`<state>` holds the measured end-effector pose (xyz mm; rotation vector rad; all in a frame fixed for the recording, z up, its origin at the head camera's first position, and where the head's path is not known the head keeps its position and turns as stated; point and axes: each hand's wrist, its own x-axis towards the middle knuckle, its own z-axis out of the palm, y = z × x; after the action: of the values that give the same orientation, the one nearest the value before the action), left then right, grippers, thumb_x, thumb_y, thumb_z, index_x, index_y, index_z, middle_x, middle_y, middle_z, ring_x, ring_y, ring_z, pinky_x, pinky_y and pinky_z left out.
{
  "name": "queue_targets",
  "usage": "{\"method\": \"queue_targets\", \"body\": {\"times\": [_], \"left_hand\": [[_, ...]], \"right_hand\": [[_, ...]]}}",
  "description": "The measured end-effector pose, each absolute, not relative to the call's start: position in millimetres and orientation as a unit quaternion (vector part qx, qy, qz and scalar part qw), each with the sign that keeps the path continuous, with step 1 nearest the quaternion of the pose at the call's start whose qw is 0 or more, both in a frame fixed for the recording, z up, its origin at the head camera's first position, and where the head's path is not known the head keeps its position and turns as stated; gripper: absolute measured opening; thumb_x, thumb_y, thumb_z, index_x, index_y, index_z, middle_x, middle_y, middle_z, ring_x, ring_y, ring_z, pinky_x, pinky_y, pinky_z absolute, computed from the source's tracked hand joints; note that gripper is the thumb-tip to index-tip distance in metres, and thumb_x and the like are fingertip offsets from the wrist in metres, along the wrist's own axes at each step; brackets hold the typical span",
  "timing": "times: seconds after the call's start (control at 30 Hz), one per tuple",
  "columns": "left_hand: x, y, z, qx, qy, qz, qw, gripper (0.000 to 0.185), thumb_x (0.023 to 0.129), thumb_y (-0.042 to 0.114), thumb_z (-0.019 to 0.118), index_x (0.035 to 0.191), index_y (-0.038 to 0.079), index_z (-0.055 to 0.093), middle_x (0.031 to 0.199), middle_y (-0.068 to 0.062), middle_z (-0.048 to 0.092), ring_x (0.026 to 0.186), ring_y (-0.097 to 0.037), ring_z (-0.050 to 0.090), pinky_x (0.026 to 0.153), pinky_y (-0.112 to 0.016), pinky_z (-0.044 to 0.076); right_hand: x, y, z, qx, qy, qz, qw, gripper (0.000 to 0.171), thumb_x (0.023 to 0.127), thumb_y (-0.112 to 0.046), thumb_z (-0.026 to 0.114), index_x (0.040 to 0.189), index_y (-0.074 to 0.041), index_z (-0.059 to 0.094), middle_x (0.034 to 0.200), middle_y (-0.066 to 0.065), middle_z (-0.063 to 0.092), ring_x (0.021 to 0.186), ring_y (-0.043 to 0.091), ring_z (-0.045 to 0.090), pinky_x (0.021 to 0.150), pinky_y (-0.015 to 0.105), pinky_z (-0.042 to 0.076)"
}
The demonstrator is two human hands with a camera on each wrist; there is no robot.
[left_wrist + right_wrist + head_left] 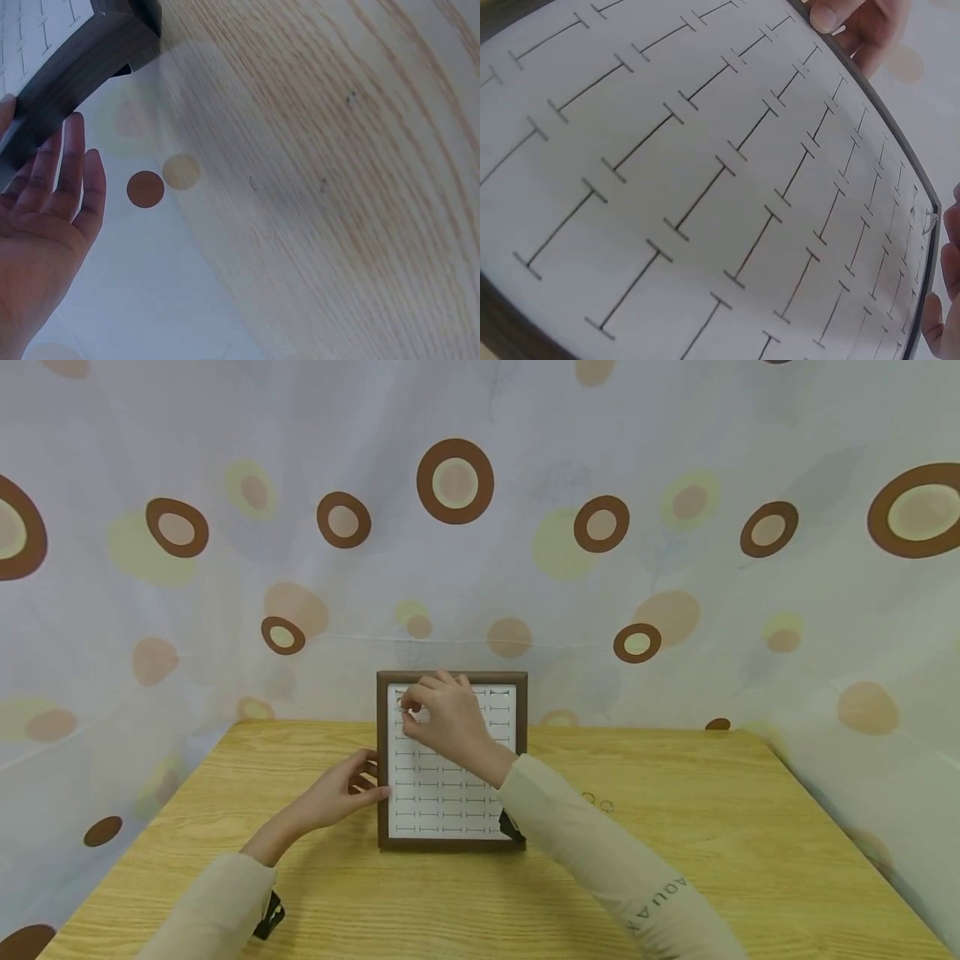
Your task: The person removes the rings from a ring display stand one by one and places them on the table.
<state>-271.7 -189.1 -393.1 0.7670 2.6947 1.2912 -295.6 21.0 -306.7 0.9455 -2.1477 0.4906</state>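
A ring display tray (407, 783) with a brown border and a white slotted face stands upright on the table. My left hand (339, 793) grips its left edge, thumb at the front; in the left wrist view, that hand's fingers (73, 161) reach behind the border. In front of the tray's upper left part is my right hand (452, 720). Its thumb and index finger are bent toward a small silvery ring (930, 222) at a slot near the border. A gap shows between thumb and index finger; whether a fingertip touches the ring is unclear.
Two small rings (597, 802) lie on the wooden table (675, 852), right of the tray and just beyond the right sleeve (600, 860). Behind the table hangs a pale curtain (510, 577) patterned with circles.
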Motion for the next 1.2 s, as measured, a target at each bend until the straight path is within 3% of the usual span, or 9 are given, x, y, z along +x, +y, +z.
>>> {"method": "queue_targets", "body": {"times": [0.57,0.8,1.03,1.2], "left_hand": [[-271.5,-189.1,-394.8,0.243,0.875,0.418,0.023,0.050,0.088,0.024,0.062,0.125,-0.002,0.042,0.108,-0.015,0.058,0.092,-0.021,0.061,0.075,-0.027,0.050],[-258.9,-180.9,-378.2,0.241,0.878,0.414,0.020,0.044,0.088,0.014,0.060,0.124,-0.006,0.042,0.108,-0.019,0.057,0.092,-0.028,0.061,0.074,-0.029,0.051],[-268.6,-186.6,-392.3,0.238,0.877,0.418,0.018,0.049,0.088,0.021,0.062,0.126,-0.003,0.042,0.109,-0.016,0.058,0.092,-0.023,0.061,0.074,-0.027,0.050],[-255.5,-180.0,-374.7,0.238,0.880,0.412,0.022,0.047,0.089,0.014,0.060,0.125,-0.008,0.041,0.107,-0.020,0.057,0.093,-0.028,0.061,0.076,-0.031,0.050]], "right_hand": [[-287.4,62.6,-309.2,0.369,-0.841,0.190,0.347,0.004,0.074,-0.016,0.068,0.076,-0.018,0.065,0.072,-0.007,0.060,0.073,0.011,0.046,0.065,0.026,0.030],[-283.6,89.4,-315.5,0.365,-0.842,0.185,0.352,0.004,0.072,-0.015,0.068,0.073,-0.016,0.065,0.069,-0.007,0.060,0.072,0.012,0.046,0.066,0.028,0.032],[-278.5,119.5,-324.2,0.359,-0.850,0.178,0.341,0.005,0.072,-0.013,0.069,0.074,-0.016,0.065,0.069,-0.006,0.060,0.070,0.012,0.047,0.067,0.031,0.036],[-274.0,140.2,-328.2,0.358,-0.846,0.185,0.348,0.007,0.071,-0.011,0.069,0.075,-0.015,0.065,0.070,-0.005,0.061,0.070,0.012,0.047,0.067,0.031,0.036]]}}
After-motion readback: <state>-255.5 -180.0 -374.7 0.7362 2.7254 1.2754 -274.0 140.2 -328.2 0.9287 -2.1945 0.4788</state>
